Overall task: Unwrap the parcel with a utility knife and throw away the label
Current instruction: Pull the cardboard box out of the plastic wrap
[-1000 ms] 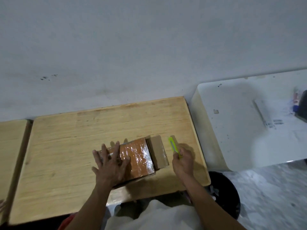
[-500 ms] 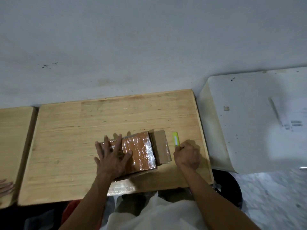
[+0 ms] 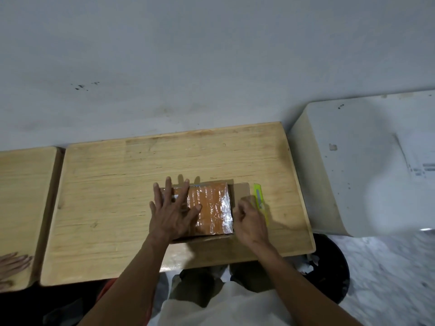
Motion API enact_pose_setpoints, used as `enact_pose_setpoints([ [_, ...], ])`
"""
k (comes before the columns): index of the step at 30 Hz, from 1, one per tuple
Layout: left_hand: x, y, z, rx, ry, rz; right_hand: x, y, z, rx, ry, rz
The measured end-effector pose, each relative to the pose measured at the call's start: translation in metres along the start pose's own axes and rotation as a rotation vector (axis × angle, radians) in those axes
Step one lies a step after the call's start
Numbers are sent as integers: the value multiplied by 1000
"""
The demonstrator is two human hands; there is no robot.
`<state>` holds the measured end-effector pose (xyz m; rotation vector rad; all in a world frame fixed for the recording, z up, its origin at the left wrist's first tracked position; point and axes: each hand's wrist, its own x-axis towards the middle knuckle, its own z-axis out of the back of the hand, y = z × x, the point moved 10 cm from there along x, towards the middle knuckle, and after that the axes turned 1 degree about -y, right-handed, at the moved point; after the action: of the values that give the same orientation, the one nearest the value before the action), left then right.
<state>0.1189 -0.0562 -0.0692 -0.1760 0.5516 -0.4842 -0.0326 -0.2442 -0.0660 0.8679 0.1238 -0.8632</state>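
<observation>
The parcel (image 3: 207, 208), an orange-brown box under shiny clear wrap, lies on the wooden counter (image 3: 113, 208) near its front edge, a little right of the middle. A brown cardboard flap (image 3: 241, 190) stands open from the parcel's right side and lies toward the counter's right edge.

The left hand (image 3: 174, 212) rests flat on the parcel's left part, palm down, fingers spread wide and pointing to the back edge; it presses on the wrap and grasps nothing.

The right hand (image 3: 250, 223) sits just right of the parcel, at its front right corner, fingers loosely curled. The yellow-green utility knife (image 3: 260, 200) lies on the counter just beside the flap, its length running from back to front, its front end passing behind the right hand's knuckles. Whether the fingers have hold of the knife cannot be told, as the hand hides that end.

No label can be made out on the parcel; the left hand covers part of its top.

To the right of the counter stands a white table (image 3: 353, 172) with a printed sheet (image 3: 421, 161) on it. On the floor below the counter's front right corner is a black bin (image 3: 334, 267) with pale scraps inside. A second wooden surface (image 3: 23, 196) adjoins the counter's left edge, and another person's hand (image 3: 11, 267) rests at its front.
</observation>
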Motion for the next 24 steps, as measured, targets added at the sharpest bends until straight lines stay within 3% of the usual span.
enact_pose_setpoints([
  [5,-28,9,8,-86,-131,-20,-18,9,-23,139,9,-88],
  [14,-57,40,-3,-285,-124,-8,-30,5,-18,370,-137,-228],
  [21,-61,36,31,-539,-200,-145,-30,14,6,652,-204,-287],
  [24,-58,33,47,-686,-232,-119,-27,23,12,818,-220,-313],
])
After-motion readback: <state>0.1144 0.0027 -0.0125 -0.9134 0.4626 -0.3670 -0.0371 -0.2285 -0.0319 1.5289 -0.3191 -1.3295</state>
